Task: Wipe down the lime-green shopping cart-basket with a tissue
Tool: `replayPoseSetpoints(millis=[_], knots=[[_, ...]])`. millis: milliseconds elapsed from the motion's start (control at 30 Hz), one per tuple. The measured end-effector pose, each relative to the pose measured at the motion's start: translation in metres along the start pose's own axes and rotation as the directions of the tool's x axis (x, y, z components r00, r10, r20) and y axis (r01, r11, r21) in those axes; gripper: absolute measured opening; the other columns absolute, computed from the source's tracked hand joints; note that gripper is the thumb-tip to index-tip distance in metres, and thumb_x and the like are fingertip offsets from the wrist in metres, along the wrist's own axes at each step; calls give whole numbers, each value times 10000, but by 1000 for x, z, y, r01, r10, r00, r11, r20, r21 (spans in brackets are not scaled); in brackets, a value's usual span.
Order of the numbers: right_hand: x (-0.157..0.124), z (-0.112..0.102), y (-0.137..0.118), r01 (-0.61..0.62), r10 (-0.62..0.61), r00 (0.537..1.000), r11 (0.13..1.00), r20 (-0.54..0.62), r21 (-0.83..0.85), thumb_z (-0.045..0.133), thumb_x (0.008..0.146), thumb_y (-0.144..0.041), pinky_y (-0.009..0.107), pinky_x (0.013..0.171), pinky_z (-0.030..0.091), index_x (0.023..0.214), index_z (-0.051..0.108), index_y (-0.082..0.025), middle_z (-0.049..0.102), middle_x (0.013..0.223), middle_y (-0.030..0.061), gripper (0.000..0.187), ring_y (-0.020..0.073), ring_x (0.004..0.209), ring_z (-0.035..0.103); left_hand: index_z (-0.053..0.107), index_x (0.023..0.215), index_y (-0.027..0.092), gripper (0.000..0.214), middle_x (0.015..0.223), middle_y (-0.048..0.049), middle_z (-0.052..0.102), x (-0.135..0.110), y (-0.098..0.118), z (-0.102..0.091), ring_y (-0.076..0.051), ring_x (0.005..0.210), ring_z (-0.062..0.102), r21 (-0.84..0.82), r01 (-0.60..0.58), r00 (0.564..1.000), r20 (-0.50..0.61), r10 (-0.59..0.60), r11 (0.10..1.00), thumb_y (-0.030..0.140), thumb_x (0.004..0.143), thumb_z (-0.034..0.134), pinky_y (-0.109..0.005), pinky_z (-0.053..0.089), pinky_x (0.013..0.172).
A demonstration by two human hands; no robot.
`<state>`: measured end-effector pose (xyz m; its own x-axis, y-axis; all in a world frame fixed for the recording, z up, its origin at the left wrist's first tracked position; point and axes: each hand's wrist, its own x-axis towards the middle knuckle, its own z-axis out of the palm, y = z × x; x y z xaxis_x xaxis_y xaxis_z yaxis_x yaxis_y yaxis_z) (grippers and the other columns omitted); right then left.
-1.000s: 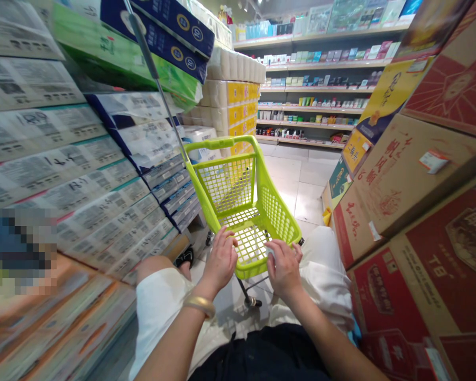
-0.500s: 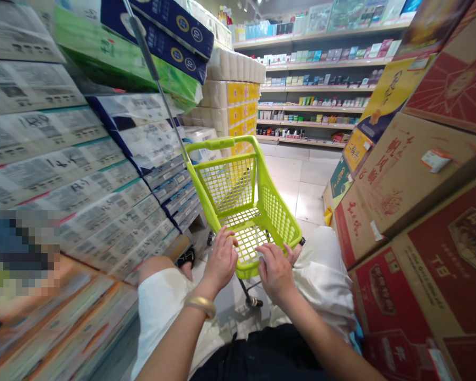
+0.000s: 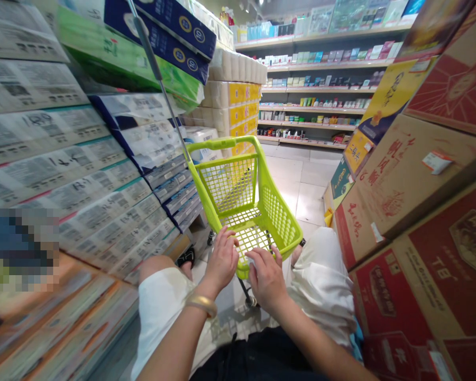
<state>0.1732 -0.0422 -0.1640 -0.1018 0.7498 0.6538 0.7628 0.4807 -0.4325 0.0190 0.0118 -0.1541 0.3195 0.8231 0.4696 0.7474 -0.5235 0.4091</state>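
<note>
A small lime-green shopping cart [image 3: 277, 217] with a mesh basket stands on the tiled floor just in front of my knees. My left hand [image 3: 222, 262] curls its fingers over the near rim of the basket at its left corner; a gold bangle sits on that wrist. My right hand [image 3: 266, 275] lies on the same rim right beside the left hand, fingers bent over the edge and pressed on a small pale thing that I cannot make out. The basket has nothing in it.
Stacked packs of tissue and toilet paper [image 3: 103, 159] wall the left side. Cardboard cartons [image 3: 412, 174] rise on the right. Tiled floor [image 3: 301, 174] runs ahead to shelves of goods [image 3: 313, 90]. A grey pole [image 3: 158, 79] leans up from the cart.
My right hand has slid left along the near rim of the cart, ending close to my left hand. The left hand and the cart have stayed in place.
</note>
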Motion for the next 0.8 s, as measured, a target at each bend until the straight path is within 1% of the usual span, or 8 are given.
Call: replayPoseSetpoints(millis=[67,233,300,400,533,600,667,800], knots=[[1,-3,9,-15,15,1000,1000,-8,-24,449,858,-103,391,1132,199,1114,590,-224,670,1048,42,316,176,1051,596,534,946,211,218,1210,-88,539,-1,-1,-1,-254,1395,334,0,-4,1000,6,4,1000,114,869,354,-535,377,1138],[5,-21,56,-125,114,989,985,-93,-119,441,875,-123,422,1110,233,1090,607,-214,663,1053,56,286,194,1026,596,529,931,213,212,1220,-88,538,-1,-2,1,-255,1404,321,-11,5,1000,-6,-5,1000,117,866,352,-537,370,1142],[6,-24,63,-160,144,982,977,-120,-139,433,880,-129,437,1102,246,1083,607,-210,658,1050,64,280,205,1032,590,523,926,214,210,1218,-91,534,-1,-1,2,-257,1406,318,-13,9,1000,-12,-9,1000,120,871,343,-540,365,1144],[6,-17,48,-150,135,982,982,-129,-115,424,882,-122,443,1105,255,1084,601,-204,657,1030,69,281,209,1031,585,519,926,212,211,1213,-95,533,-1,0,4,-261,1404,321,-13,13,1000,-16,-14,1000,121,872,337,-546,368,1141],[2,-1,7,-13,13,999,1000,-31,-16,423,874,-109,413,1127,245,1131,580,-199,659,1053,68,314,190,1047,587,516,934,212,205,1203,-93,530,0,0,3,-260,1403,324,-11,11,1000,-11,-11,1000,125,880,339,-542,374,1140],[1,2,-3,17,-17,1000,1000,1,10,425,871,-106,405,1137,223,1137,577,-208,663,1058,59,323,180,1053,589,517,937,210,204,1207,-96,530,0,0,2,-259,1401,324,-12,5,1000,-9,-5,1000,126,882,339,-541,373,1140],[1,0,0,5,-5,1000,1000,2,3,431,871,-108,407,1140,200,1125,585,-216,669,1052,51,316,177,1052,592,522,938,210,207,1216,-94,532,-1,-1,0,-255,1399,327,-15,1,1000,-8,-1,1000,125,880,342,-537,373,1141],[4,-14,36,-99,95,994,992,-61,-75,441,886,-120,416,1120,202,1108,601,-209,667,1057,58,288,187,1042,595,531,931,213,210,1221,-86,537,-1,-2,-1,-248,1399,327,-20,5,1000,-6,-5,1000,125,877,348,-525,369,1146]])
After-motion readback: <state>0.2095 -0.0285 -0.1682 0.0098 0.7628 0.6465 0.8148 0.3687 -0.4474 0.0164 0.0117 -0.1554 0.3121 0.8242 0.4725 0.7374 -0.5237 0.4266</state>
